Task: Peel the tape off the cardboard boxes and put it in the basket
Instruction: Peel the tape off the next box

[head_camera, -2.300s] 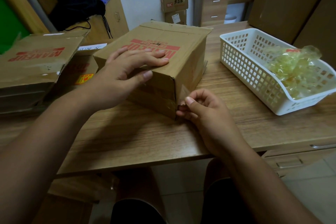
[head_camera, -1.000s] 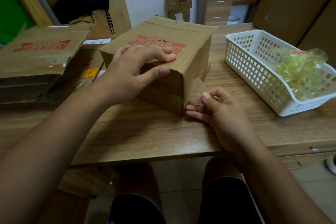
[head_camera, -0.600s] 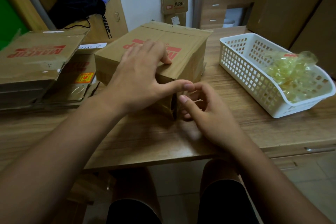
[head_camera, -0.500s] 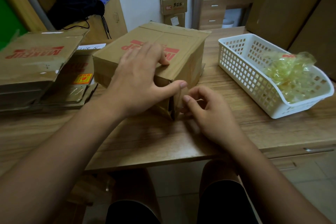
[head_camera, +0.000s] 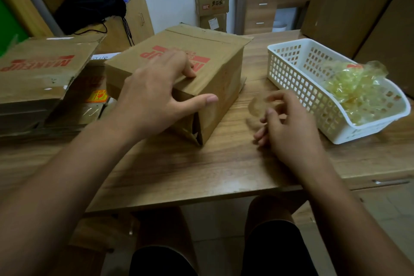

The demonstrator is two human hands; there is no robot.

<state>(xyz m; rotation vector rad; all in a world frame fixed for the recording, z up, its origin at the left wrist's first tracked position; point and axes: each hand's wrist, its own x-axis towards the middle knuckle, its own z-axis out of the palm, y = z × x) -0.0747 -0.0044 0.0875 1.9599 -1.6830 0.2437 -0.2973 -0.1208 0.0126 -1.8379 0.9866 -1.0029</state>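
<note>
At 6 o'clock, nearest of all, the person's knees [head_camera: 268, 210] in dark shorts show under the front edge of the wooden table [head_camera: 179, 168]. Just past that edge, at about 2 o'clock from the knees, the right hand [head_camera: 291, 134] is low over the tabletop with its fingers curled and its thumb drawn in toward the forefinger. A pale, see-through scrap of tape [head_camera: 256, 107] hangs at those fingertips, pinched as far as the motion blur lets one judge. The scrap is clear of the box, in the gap between box and basket. At 11 o'clock the left hand [head_camera: 154, 96] lies palm down on the cardboard box [head_camera: 219, 78], its fingers laid across the red print on the top and its thumb stretched flat over the near corner, pressing rather than gripping. The box stands on the table with one corner toward the person, and its near end gapes a little at the bottom seam. At 2 o'clock, right of the box, a white latticed basket [head_camera: 289, 78] rests on the table, with a crumpled yellowish wad of tape [head_camera: 356, 92] lying in its right half. At 9 o'clock flattened cartons [head_camera: 38, 69] with the same red lettering are stacked on the table. Farther off are a black bag [head_camera: 89, 6] at 10 o'clock, two small cartons [head_camera: 211, 4] stacked against the white wall at 12 o'clock, and a desk [head_camera: 262, 6] with drawers at 1 o'clock.
</note>
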